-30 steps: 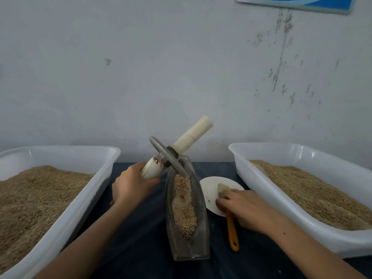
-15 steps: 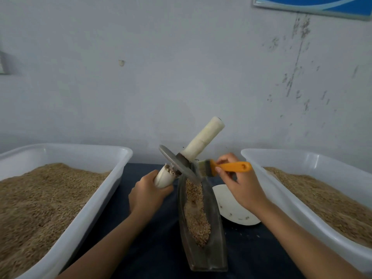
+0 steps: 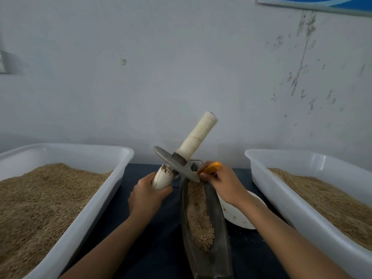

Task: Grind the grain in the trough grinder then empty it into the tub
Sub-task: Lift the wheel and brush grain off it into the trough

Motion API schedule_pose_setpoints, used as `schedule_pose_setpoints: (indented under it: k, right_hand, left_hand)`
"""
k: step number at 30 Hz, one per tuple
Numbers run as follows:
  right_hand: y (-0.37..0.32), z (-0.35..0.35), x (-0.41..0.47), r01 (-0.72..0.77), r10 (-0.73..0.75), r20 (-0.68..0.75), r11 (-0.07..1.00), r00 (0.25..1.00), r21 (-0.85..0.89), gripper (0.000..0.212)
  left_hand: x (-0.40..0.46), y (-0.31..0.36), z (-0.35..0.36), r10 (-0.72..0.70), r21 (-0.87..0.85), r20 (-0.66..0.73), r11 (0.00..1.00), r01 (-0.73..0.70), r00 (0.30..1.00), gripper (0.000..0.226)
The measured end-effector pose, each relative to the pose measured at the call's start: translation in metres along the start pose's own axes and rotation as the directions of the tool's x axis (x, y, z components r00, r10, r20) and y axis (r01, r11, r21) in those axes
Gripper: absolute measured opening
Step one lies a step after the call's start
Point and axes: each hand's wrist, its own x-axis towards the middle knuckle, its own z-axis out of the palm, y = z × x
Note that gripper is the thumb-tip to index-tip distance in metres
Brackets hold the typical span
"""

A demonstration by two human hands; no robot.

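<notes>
A narrow metal trough grinder (image 3: 220, 224) lies lengthwise on the dark table, with a strip of ground grain (image 3: 198, 214) along its middle. My left hand (image 3: 146, 195) grips the lower white handle of the grinding wheel (image 3: 175, 164), which is lifted and tilted over the trough's far end. Its other white handle (image 3: 198, 135) points up and to the right. My right hand (image 3: 223, 183) holds an orange-handled brush (image 3: 210, 168) against the wheel's lower edge, above the grain. The bristles are hidden behind the wheel.
A white tub of grain (image 3: 108, 190) stands on the left and another white tub of grain (image 3: 279, 190) on the right. A white plate (image 3: 241, 216) lies between the trough and the right tub. A scuffed grey wall (image 3: 181, 67) rises right behind the table.
My right hand picked the brush up from beside the plate and brought it to the wheel's edge. My left hand kept the wheel raised and tilted over the trough.
</notes>
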Motion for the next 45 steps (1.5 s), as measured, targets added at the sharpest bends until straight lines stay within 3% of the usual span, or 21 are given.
schedule_pose_setpoints:
  k: [6,11,15,19,23,27,32,38,41,45]
  right_hand:
    - [-0.011,-0.003,-0.004,-0.095,0.092,0.070,0.995,0.993,0.037,0.022]
    - [-0.023,-0.011,-0.009,-0.149,0.146,0.187,0.989,0.971,0.002,0.016]
    - [-0.027,-0.021,-0.011,-0.174,0.167,0.196,0.985,0.966,0.015,0.019]
    - [-0.028,-0.035,-0.007,-0.141,0.139,0.033,0.984,0.990,0.106,0.014]
    - [-0.027,-0.029,-0.009,-0.059,0.060,-0.150,0.998,0.987,0.015,0.014]
    - [-0.021,-0.011,-0.015,-0.046,0.043,-0.046,0.996,0.998,-0.080,0.013]
    - [-0.024,-0.007,-0.014,-0.168,0.169,0.021,0.983,0.985,-0.070,0.012]
    - [-0.040,-0.020,-0.009,-0.247,0.252,0.111,0.967,0.961,-0.056,0.029]
    - [-0.042,-0.028,-0.004,-0.248,0.248,-0.019,0.968,0.969,-0.028,0.032]
    - [-0.034,-0.019,-0.007,-0.140,0.102,-0.291,0.983,0.951,-0.114,0.025]
  left_hand:
    - [0.000,-0.001,-0.002,-0.002,-0.032,0.009,0.999,0.002,1.000,0.023]
    - [0.001,-0.001,0.000,-0.001,-0.001,0.006,1.000,0.001,1.000,0.022]
    - [0.001,-0.002,0.000,-0.011,0.005,0.009,1.000,0.011,1.000,0.023]
    - [0.001,-0.002,0.001,-0.015,0.014,0.009,1.000,0.014,1.000,0.024]
    - [0.002,-0.003,0.001,-0.020,0.009,0.012,1.000,0.019,1.000,0.025]
    - [0.002,-0.003,0.001,-0.021,-0.004,0.016,1.000,0.021,1.000,0.023]
    - [0.000,-0.002,0.001,-0.025,-0.046,0.006,0.999,0.026,1.000,0.021]
    - [0.000,-0.001,-0.001,-0.046,-0.109,0.002,0.993,0.046,0.999,0.020]
    - [0.000,0.000,-0.001,-0.055,-0.145,-0.001,0.988,0.055,0.998,0.023]
    - [0.001,0.001,-0.003,-0.075,-0.190,-0.002,0.979,0.074,0.997,0.026]
